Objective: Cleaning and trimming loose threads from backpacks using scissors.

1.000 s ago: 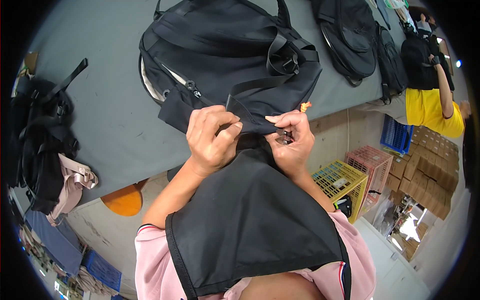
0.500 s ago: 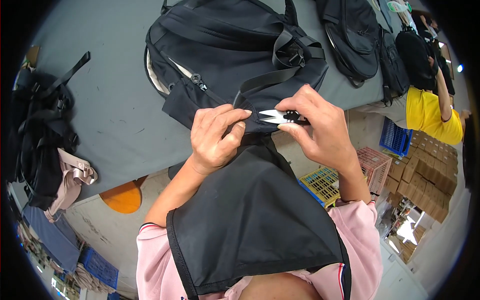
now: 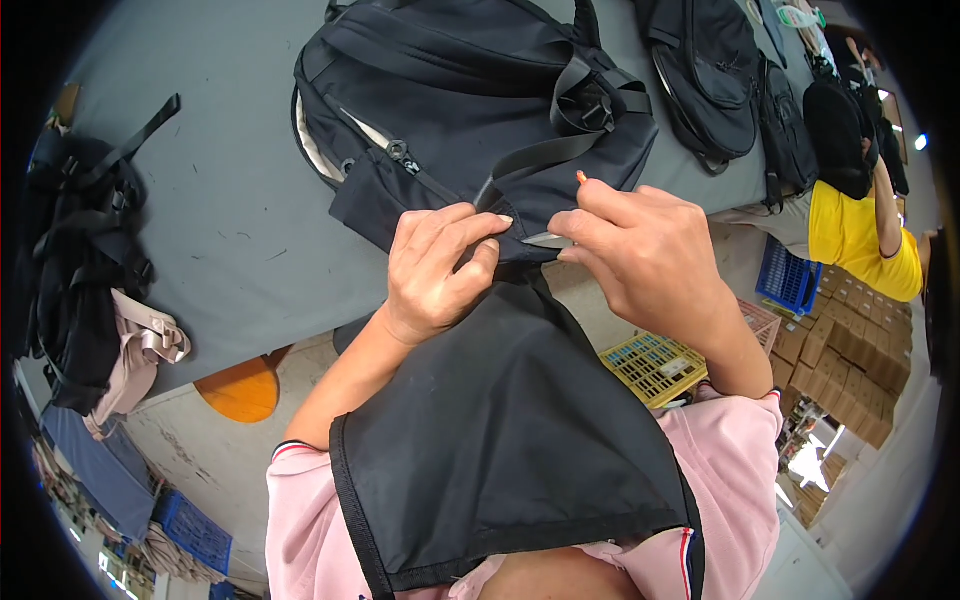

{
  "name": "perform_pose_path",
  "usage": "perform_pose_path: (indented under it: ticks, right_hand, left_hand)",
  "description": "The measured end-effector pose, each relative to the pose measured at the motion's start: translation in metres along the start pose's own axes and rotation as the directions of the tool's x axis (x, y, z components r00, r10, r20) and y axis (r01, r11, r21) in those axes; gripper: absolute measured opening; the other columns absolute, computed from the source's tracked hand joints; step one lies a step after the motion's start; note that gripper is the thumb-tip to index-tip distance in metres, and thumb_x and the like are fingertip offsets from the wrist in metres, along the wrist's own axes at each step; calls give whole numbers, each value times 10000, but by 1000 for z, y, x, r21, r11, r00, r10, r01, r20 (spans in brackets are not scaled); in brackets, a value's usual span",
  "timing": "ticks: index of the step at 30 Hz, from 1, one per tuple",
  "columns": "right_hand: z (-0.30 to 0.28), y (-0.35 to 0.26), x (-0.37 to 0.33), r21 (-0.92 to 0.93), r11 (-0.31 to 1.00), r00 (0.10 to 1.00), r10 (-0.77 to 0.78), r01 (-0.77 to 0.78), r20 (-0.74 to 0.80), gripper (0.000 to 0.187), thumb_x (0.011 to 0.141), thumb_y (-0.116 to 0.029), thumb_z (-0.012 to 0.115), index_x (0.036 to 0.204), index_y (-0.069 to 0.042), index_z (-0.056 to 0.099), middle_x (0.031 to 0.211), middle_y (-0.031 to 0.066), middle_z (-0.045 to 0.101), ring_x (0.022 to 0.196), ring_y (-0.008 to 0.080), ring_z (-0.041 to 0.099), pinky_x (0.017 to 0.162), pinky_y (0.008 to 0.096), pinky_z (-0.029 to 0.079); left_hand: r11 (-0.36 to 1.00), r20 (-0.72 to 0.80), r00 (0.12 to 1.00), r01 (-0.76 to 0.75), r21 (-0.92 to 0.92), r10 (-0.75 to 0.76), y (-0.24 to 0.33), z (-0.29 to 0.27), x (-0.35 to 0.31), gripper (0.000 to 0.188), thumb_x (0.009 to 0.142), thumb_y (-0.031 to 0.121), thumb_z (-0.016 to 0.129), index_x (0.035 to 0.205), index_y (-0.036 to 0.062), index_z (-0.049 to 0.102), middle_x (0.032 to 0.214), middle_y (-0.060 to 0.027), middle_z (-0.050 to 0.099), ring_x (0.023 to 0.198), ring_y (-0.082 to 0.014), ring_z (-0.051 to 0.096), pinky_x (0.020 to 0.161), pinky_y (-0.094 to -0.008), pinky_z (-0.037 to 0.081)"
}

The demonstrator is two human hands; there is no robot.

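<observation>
A black backpack point(image 3: 470, 110) lies on the grey-covered table point(image 3: 230, 180), its near edge toward me. My left hand point(image 3: 436, 262) pinches the fabric at that edge, close to where a flat black strap point(image 3: 535, 158) meets the bag. Thread snips point(image 3: 545, 240) are in my right hand point(image 3: 640, 245), which is closed round them. Only their pale blades show, pointing left against the bag's edge beside my left fingertips. Whether the blades are apart is hard to see. A small orange tip point(image 3: 581, 176) sticks up above my right hand.
More black bags lie at the far right point(image 3: 705, 75) and in a pile point(image 3: 80, 260) at the left, with beige straps point(image 3: 145, 345). Below the table stand a wooden stool point(image 3: 240, 392) and a yellow crate point(image 3: 655, 368). A person in a yellow shirt point(image 3: 860, 240) works at the right.
My right hand has turned over, knuckles now up, covering most of the snips. The blades have come down against the bag's edge. My left hand keeps its pinch.
</observation>
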State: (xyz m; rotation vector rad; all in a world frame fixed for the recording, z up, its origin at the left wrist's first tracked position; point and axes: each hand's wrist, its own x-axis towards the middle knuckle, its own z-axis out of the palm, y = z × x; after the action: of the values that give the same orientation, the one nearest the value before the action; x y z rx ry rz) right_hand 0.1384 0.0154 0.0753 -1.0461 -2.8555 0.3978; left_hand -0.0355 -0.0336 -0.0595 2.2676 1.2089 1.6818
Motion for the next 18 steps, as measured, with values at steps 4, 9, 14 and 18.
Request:
perform_pose_path:
  ticks: [4,9,14,18]
  right_hand:
    - [1,2,-2,18,997,997,76,-76,-21,208,677,-126,704,807,-68,552,769,41,489,607,236,553,533,323,423]
    - [-1,2,7,2,998,998,58,-59,36,225,673,-132,713,790,-59,535,770,49,492,605,250,553,525,332,421]
    - [-3,6,14,5,1000,993,29,-30,115,217,672,-130,708,765,-52,528,764,55,495,612,255,564,517,343,422]
    - [-6,5,15,-17,998,988,-54,57,147,191,670,-122,694,748,-54,533,756,54,498,611,247,572,527,349,434]
  left_hand:
    - [1000,-2,1000,-3,2,3,-2,1,0,202,622,19,638,744,58,481,869,-66,652,739,-201,595,628,-287,398]
    - [1000,16,1000,3,-1,-3,-2,0,1,192,619,25,636,739,58,489,870,-67,650,747,-202,595,631,-290,400]
    - [1000,26,1000,8,-9,-8,-2,0,-1,175,613,36,632,723,56,497,877,-69,649,760,-203,593,636,-292,403]
    - [1000,27,1000,5,-1,-5,-2,0,-3,169,611,44,632,714,54,498,883,-71,647,766,-202,590,641,-295,403]
